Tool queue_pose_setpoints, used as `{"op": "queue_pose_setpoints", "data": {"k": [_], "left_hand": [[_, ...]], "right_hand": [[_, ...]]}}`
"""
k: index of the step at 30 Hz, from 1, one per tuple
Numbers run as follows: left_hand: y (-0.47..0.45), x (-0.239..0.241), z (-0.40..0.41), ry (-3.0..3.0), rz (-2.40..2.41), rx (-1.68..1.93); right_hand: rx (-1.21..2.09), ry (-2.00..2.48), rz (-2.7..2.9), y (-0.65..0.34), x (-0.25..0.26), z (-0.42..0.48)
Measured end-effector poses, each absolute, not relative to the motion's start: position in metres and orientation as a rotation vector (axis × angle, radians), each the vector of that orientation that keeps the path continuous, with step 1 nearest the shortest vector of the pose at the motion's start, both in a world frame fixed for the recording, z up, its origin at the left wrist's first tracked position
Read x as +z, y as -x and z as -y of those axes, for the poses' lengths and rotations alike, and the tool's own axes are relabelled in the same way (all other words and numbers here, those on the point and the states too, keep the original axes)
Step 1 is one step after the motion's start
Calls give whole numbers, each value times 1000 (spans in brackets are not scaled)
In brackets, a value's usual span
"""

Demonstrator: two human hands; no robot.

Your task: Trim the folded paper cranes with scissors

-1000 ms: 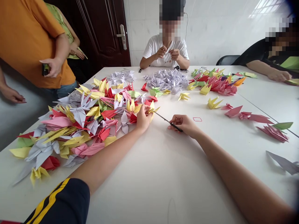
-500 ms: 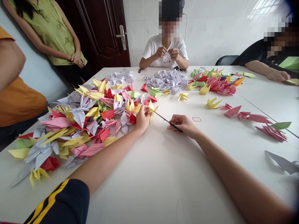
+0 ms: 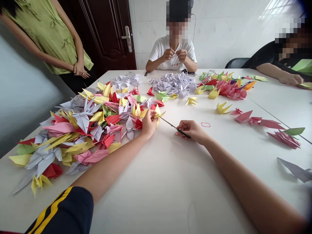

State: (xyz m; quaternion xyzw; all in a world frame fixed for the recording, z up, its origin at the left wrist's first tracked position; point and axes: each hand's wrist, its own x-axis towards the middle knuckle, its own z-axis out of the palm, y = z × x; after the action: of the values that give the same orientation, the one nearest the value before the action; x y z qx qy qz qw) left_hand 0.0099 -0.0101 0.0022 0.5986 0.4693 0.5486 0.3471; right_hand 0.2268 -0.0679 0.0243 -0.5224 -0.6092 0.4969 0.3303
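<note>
A yellow paper crane is pinched in the fingertips of my left hand, at the right edge of a large heap of paper cranes. My right hand is closed around the dark handle end of a slim, straight metal tool; its exact kind is too small to tell. The tool's thin tip points up and left and meets the yellow crane. Part of the crane hides behind my left fingers.
Pale purple cranes lie at the back of the white table, with a red, pink and green pile farther right. Single cranes trail along the right side. A person in white works opposite; others are at right and back left.
The person in orange at the left has gone out of view. My hands, the tool and the yellow crane stay almost still.
</note>
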Motion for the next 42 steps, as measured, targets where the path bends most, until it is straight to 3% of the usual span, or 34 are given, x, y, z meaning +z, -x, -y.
{"op": "queue_pose_setpoints", "data": {"k": [42], "left_hand": [[-11,6,10,-1500,-1267,1393]], "right_hand": [[1303,1434,1537,-223,27,68]]}}
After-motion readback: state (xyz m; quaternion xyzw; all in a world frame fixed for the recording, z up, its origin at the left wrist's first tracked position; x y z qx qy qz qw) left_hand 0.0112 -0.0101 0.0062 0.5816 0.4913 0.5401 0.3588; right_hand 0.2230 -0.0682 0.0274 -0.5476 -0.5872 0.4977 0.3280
